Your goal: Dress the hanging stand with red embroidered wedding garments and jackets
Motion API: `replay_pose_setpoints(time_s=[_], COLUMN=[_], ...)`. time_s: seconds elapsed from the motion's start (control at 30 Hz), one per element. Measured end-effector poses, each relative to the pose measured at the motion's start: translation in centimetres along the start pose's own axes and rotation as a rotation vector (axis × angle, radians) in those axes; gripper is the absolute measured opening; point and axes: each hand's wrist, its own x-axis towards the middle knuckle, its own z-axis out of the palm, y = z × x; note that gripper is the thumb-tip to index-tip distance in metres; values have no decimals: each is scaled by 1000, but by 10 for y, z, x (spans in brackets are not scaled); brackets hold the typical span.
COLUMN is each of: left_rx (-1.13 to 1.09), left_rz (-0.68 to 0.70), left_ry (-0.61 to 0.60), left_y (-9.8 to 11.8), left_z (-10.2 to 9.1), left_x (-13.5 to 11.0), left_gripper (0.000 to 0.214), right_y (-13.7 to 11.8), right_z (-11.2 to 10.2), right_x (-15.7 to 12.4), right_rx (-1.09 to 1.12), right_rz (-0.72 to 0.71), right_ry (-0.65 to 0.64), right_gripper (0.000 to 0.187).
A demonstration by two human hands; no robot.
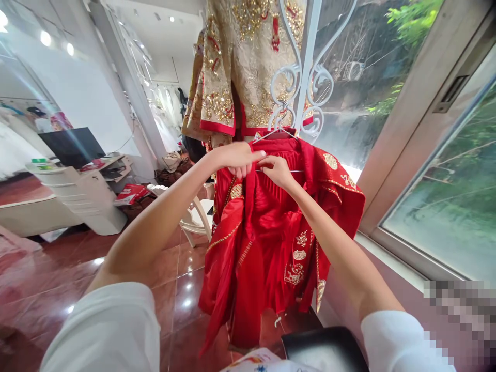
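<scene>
A red jacket (248, 279) with gold embroidery hangs open in front of me on a thin hanger (279, 129), hooked on a white scrolled metal stand (300, 82). My left hand (239, 157) is at the left side of its collar, with its fingers curled round the red edge and the thumb stretched to the right. Close beside it, my right hand (276, 169) pinches at the same edge. What lies between its fingertips is too small to make out. Behind the upper part hangs a gold-sequinned beige jacket (251, 67) with red trim.
At right is a large window (445, 206) with a sill. A black-topped seat (325, 349) stands low in front of me. To the left are a white chair (196, 217), a desk (89, 191) with a monitor (72, 147), and white gowns (165, 103) farther back.
</scene>
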Motion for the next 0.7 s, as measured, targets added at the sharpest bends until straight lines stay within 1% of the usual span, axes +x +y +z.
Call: replay_pose_setpoints(time_s=[0.07, 0.1, 0.13, 0.17, 0.23, 0.3, 0.33, 0.37, 0.47, 0.53, 0.57, 0.63, 0.7], left_rx=[92, 141, 190, 231, 276, 275, 263, 247, 200, 139, 83, -108, -353], left_rz=[-4, -23, -46, -67, -84, -67, -47, -19, 80, 104, 85, -16, -138], left_ry=[361, 495, 565, 582, 551, 529, 525, 520, 508, 502, 495, 474, 458], left_y=[-15, -19, -21, -22, -23, -26, -30, -34, -49, -55, -58, -61, -63], left_z=[3, 6, 11, 16, 26, 30, 30, 28, 17, 10, 6, 0, -4], left_x=[19, 29, 39, 48, 60, 67, 68, 69, 72, 79, 84, 95, 107], left_gripper=[39, 38, 37, 37, 36, 32, 31, 29, 26, 24, 21, 12, 6], right_y=[5, 8, 12, 16, 25, 35, 41, 48, 64, 71, 74, 75, 75], right_z=[-15, -23, -31, -38, -49, -59, -65, -70, -84, -89, -90, -91, -95], right_x=[4, 8, 14, 20, 31, 39, 41, 43, 47, 52, 54, 58, 58], right_rx=[-160, -255, -348, -426, -541, -569, -550, -517, -432, -403, -384, -308, -192], right_rz=[-36, -47, -45, -27, 28, 53, 55, 54, 59, 77, 95, 152, 201], right_ry=[126, 176, 207, 225, 283, 357, 372, 357, 226, 211, 234, 261, 227], right_gripper=[30, 35, 37, 36, 35, 38, 38, 37, 28, 23, 21, 19, 24])
